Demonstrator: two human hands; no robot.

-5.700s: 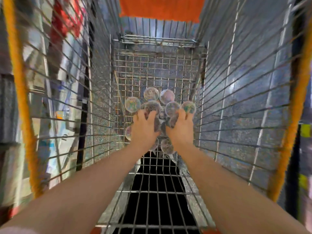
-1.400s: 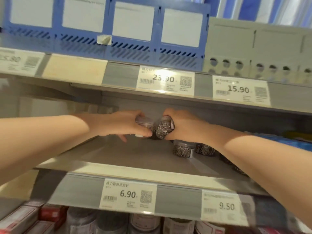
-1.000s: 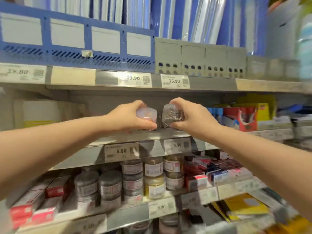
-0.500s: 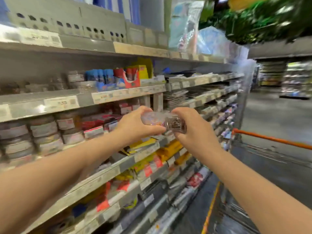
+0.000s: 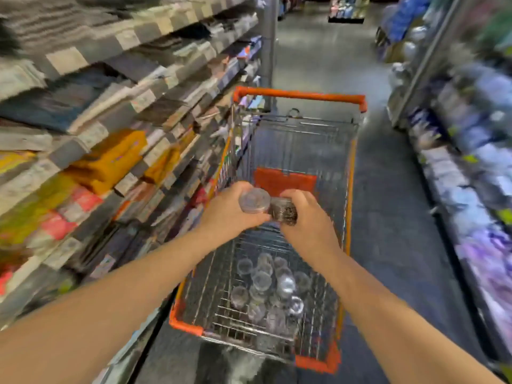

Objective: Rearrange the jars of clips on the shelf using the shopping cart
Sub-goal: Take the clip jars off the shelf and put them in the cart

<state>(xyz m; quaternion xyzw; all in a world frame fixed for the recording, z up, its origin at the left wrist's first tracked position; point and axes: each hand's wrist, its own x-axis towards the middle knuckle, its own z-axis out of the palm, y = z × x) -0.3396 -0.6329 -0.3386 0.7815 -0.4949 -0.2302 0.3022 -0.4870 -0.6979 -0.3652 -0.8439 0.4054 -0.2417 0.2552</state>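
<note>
You're holding two jars of clips at mid-frame, touching, above the shopping cart [image 5: 349,189]: your left hand [image 5: 230,214] is clasping the clear-lidded jar [image 5: 254,200], your right hand [image 5: 307,214] is gripping the darker jar [image 5: 284,210]. More jars [image 5: 266,286] are lying in the basket below.

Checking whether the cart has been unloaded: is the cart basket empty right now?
No, a cluster of clear jars lies on the floor of the shopping cart, below the jars held in both hands.
</note>
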